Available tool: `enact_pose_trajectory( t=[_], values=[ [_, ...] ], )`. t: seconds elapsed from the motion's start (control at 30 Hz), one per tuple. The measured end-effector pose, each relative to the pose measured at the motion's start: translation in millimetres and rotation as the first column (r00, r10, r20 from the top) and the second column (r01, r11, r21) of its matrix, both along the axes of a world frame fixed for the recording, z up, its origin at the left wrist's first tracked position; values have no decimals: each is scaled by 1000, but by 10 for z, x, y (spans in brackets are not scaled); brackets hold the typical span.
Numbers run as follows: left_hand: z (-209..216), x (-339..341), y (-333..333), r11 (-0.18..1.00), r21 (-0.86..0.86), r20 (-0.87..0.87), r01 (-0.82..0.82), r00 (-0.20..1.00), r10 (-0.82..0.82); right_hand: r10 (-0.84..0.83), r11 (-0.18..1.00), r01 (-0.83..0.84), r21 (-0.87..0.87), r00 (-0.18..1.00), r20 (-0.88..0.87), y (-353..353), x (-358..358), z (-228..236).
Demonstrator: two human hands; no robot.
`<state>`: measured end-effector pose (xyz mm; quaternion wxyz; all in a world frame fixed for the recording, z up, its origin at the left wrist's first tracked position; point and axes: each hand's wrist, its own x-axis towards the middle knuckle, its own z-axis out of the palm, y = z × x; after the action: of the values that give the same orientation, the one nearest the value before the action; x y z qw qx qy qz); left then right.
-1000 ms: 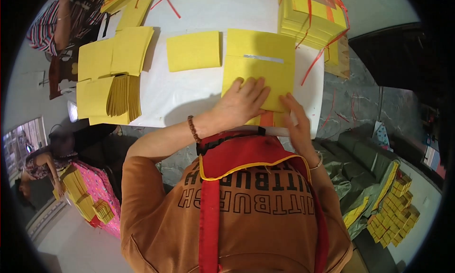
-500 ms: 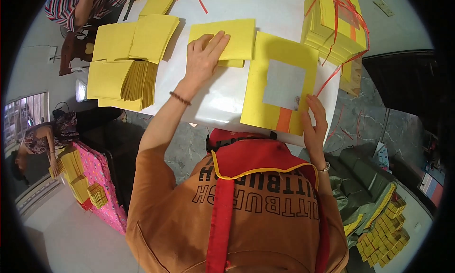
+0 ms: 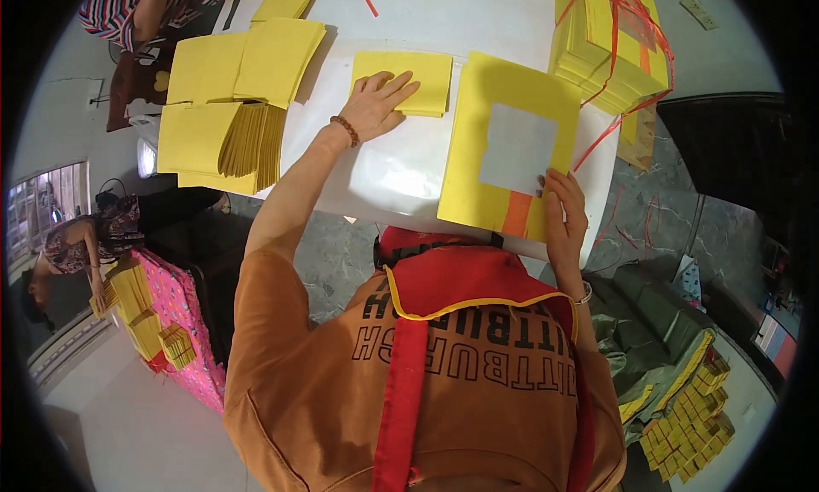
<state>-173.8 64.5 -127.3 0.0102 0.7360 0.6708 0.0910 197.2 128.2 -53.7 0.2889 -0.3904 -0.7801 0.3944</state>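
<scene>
My left hand [image 3: 381, 106] lies with its fingers stretched and spread on the near left part of a small folded yellow paper [image 3: 426, 87] on the white table. To its right is a larger yellow paper sheet [image 3: 478, 87], with a grey square and an orange strip on its face. My right hand [image 3: 565, 215] grips the lower right edge of this sheet, fingers bent over the edge. Whether it is one sheet or a thin stack, I cannot tell.
Left on the white table [image 3: 392, 185] stand piles of folded yellow paper [image 3: 200, 138]. A bundle of yellow paper [image 3: 589, 52] tied with red string sits at the far right. Another person's arm [image 3: 152, 14] shows at upper left; a second person [image 3: 85, 236] is beside a pink-covered table [image 3: 183, 308].
My left hand has slid slightly nearer on the folded paper, which now lies flatter and shows smaller. My right hand's fingers have closed over the larger sheet's edge.
</scene>
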Motion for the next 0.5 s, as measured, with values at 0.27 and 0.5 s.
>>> enact_pose_trajectory(
  t=[0.27,0.5],
  values=[
    [-18,90,-34,998,56,-33,-4,999,6,4,1000,-5,-21,999,-37,3,12,18],
    [468,290,84,989,150,117,0,993,-17,30,999,-30,-12,999,-33,12,55,-9]
  ],
)
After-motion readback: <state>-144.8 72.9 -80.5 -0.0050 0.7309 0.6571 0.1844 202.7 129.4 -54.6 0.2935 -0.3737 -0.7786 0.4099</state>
